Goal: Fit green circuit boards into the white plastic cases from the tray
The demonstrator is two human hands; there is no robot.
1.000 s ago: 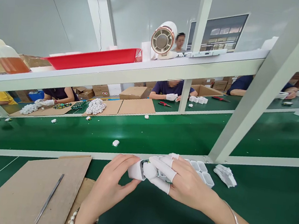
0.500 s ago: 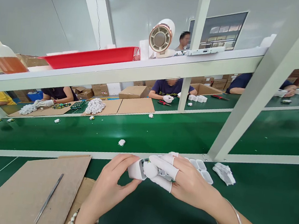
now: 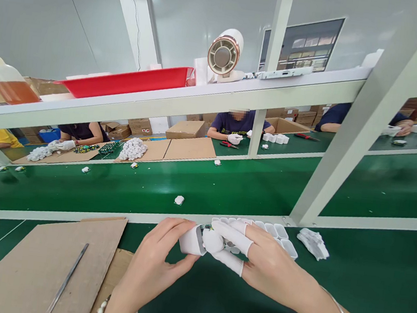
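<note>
My left hand (image 3: 161, 259) is closed on a white plastic cup-like housing (image 3: 192, 240), its open end tilted toward the right. Against that opening is a round white part with a small green board (image 3: 213, 241), pinched in my right hand (image 3: 258, 252), whose fingers wear white finger covers. How far the part sits inside the housing cannot be made out. Behind and beside my right hand stand several white open housings (image 3: 288, 248), partly hidden by it. A crumpled white glove or cloth (image 3: 313, 244) lies to their right.
Tweezers (image 3: 68, 278) lie on cardboard (image 3: 41, 258) at the left. Beyond the near rail, the green belt (image 3: 152, 185) carries small white parts (image 3: 179, 200). A slanted post (image 3: 367, 119) and shelf (image 3: 185, 96) stand ahead. Co-workers sit across the belt.
The small parts on the belt have moved right. Both hands have shifted slightly right with what they hold. The person standing behind the shelf is no longer visible.
</note>
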